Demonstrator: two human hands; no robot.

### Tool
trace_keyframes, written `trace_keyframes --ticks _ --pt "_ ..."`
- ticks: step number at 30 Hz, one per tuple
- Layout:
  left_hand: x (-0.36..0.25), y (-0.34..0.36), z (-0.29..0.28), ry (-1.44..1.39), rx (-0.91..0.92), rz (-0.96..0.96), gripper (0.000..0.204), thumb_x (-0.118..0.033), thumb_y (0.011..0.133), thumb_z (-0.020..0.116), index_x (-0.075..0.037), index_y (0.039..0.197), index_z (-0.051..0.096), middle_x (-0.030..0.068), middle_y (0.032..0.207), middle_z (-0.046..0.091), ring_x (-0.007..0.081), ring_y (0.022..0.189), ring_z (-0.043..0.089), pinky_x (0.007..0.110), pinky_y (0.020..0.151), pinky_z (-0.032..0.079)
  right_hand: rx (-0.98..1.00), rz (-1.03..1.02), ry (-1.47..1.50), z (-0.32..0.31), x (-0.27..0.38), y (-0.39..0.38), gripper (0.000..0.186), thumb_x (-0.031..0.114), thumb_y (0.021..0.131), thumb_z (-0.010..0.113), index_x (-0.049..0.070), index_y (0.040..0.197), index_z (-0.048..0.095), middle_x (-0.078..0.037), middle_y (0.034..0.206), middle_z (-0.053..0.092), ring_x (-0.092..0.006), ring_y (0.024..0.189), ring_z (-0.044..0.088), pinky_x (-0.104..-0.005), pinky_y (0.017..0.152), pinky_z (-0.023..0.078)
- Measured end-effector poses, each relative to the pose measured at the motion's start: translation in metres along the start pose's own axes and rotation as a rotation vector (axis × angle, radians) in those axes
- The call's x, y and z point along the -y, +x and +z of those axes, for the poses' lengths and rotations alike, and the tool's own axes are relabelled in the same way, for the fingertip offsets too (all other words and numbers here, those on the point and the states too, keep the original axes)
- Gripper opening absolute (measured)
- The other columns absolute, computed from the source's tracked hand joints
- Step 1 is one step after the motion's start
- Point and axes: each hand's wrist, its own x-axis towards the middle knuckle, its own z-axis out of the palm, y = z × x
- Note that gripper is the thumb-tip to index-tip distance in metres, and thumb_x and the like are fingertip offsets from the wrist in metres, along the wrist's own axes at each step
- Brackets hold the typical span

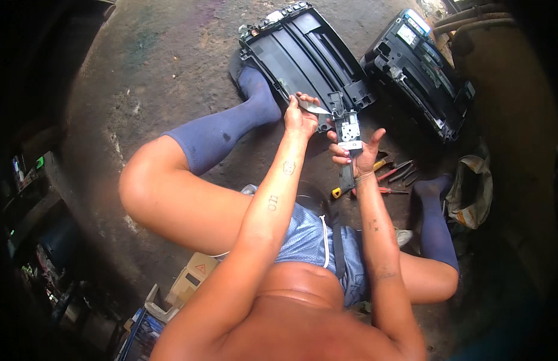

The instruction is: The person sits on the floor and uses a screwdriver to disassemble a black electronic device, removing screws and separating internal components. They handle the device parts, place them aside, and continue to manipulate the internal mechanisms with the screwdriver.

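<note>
From my seat, the knife's handle is swallowed by the left hand (pixel 300 117), so only the blade (pixel 313 107) shows. The right hand (pixel 354 157) covers the lower part of the grey latch piece (pixel 349 130). Right of that piece, the tools (pixel 396 173) on the floor are too small to sort. Beyond them, the second black housing (pixel 417 72) fades into dark at the frame's rim.

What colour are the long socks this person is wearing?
Dark blue socks, plain with no pattern, seen in the head view.
</note>
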Motion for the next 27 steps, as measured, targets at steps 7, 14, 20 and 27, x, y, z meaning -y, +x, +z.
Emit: trace_keyframes --ticks 7,14,20,27 --pt "0.006 0.044 -0.008 0.427 -0.540 0.140 0.020 -0.019 0.101 0.041 -0.012 0.087 0.054 -0.0005 0.060 0.040 0.0112 0.039 0.029 0.030 0.037 0.020 -0.316 -0.040 -0.008 0.011 -0.054 -0.012 0.039 0.030 0.099 0.057 0.004 0.127 0.051 -0.007 0.095 0.053 -0.0104 0.065 0.044 -0.0225 0.049 0.036" --pt "-0.084 0.126 0.071 0.471 -0.328 0.598 0.045 -0.047 0.107 0.049 -0.007 0.092 0.061 0.0034 0.067 0.054 0.0173 0.045 0.048 0.033 0.038 0.036 -0.382 -0.159 -0.307 0.092 -0.065 -0.110 0.059 0.029 0.090 0.053 0.003 0.142 0.044 -0.009 0.093 0.052 -0.0116 0.060 0.045 -0.0257 0.046 0.036" --pt "0.009 0.086 0.062 0.438 0.059 0.103 0.029 -0.032 0.113 0.042 -0.006 0.116 0.054 0.0071 0.087 0.058 0.0217 0.077 0.062 0.039 0.069 0.057 -0.057 -0.403 0.110 0.096 -0.005 -0.141 0.090 0.030 0.090 0.064 0.001 0.162 0.018 -0.015 0.110 0.049 -0.0183 0.074 0.048 -0.0285 0.052 0.044" --pt "0.071 -0.031 0.006 1.402 0.231 -0.831 0.074 -0.058 0.106 0.047 0.001 0.151 0.046 0.0223 0.144 0.059 0.0350 0.130 0.060 0.048 0.108 0.048 -0.081 -0.542 -0.096 0.108 -0.007 -0.134 0.099 0.036 0.086 0.066 0.000 0.162 0.016 -0.025 0.121 0.056 -0.0275 0.086 0.058 -0.0379 0.056 0.055"
